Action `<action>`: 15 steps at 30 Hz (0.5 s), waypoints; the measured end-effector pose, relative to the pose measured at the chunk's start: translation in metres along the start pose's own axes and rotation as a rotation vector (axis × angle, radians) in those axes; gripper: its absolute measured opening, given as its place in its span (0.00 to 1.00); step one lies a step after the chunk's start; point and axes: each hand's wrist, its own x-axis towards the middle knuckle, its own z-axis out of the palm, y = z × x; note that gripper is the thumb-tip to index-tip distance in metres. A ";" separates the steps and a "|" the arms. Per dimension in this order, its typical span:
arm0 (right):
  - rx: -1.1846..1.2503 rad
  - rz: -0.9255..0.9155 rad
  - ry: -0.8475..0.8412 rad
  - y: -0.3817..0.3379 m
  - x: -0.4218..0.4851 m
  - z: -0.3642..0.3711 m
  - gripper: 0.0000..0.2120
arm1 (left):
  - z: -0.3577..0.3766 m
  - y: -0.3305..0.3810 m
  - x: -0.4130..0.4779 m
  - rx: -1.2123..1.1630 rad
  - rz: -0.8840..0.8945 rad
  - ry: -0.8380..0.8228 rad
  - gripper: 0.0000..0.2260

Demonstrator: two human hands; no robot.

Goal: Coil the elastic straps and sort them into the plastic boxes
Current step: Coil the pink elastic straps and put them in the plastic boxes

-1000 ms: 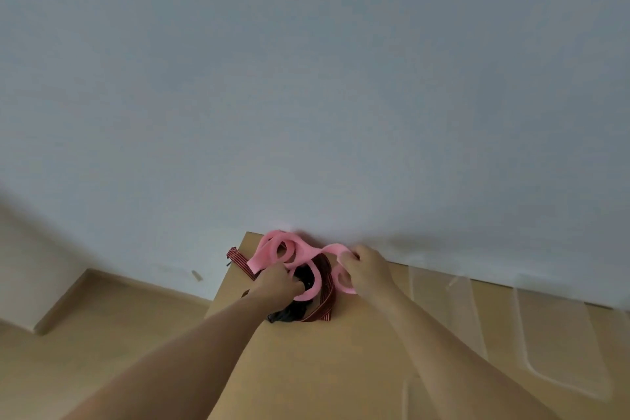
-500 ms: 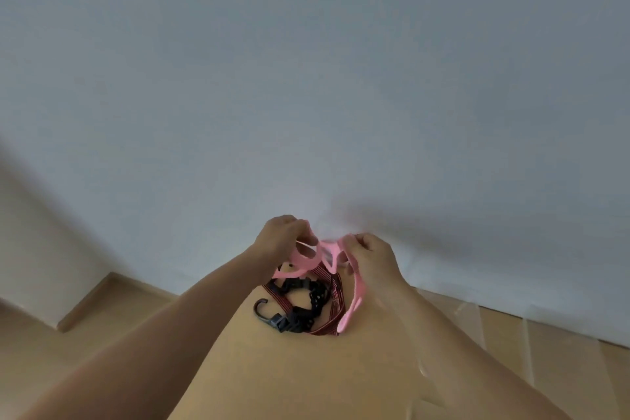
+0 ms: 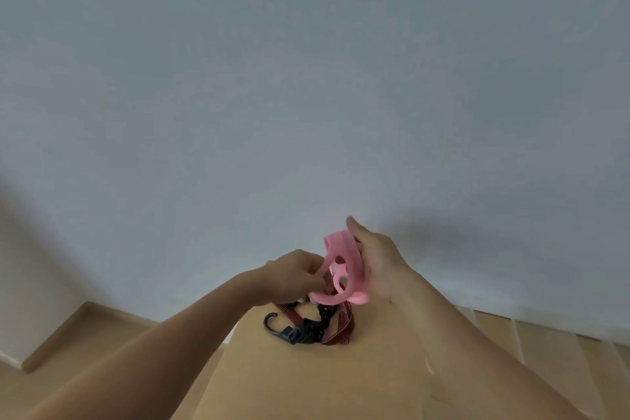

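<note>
A pink elastic strap point(image 3: 344, 269) hangs in loose loops above the cardboard surface point(image 3: 306, 382), held between both hands. My left hand point(image 3: 293, 274) pinches its left end with curled fingers. My right hand point(image 3: 376, 257) holds the strap's upper right loop, fingers along its back. Below them lies a red-and-black striped strap point(image 3: 342, 326) tangled with a black hook and buckle point(image 3: 296, 331) on the cardboard.
A pale blue-grey wall point(image 3: 306, 95) rises right behind the cardboard surface. Wooden floor point(image 3: 68, 344) shows at the lower left. Translucent plastic edges point(image 3: 545, 341) lie at the right, partly out of view.
Both hands have lifted the pink strap off the pile and gathered it into tighter loops. The right hand has risen higher. The striped strap and hook stay on the cardboard.
</note>
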 end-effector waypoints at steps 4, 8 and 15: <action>-0.252 -0.283 0.012 0.004 -0.018 0.010 0.09 | -0.024 -0.004 -0.005 -0.292 -0.043 -0.116 0.17; -0.373 -0.361 -0.113 0.009 -0.038 0.016 0.08 | -0.038 -0.010 0.006 -0.590 -0.251 -0.056 0.23; -0.407 -0.298 -0.023 0.015 -0.053 0.013 0.03 | -0.037 0.013 0.020 -0.691 -0.150 0.069 0.09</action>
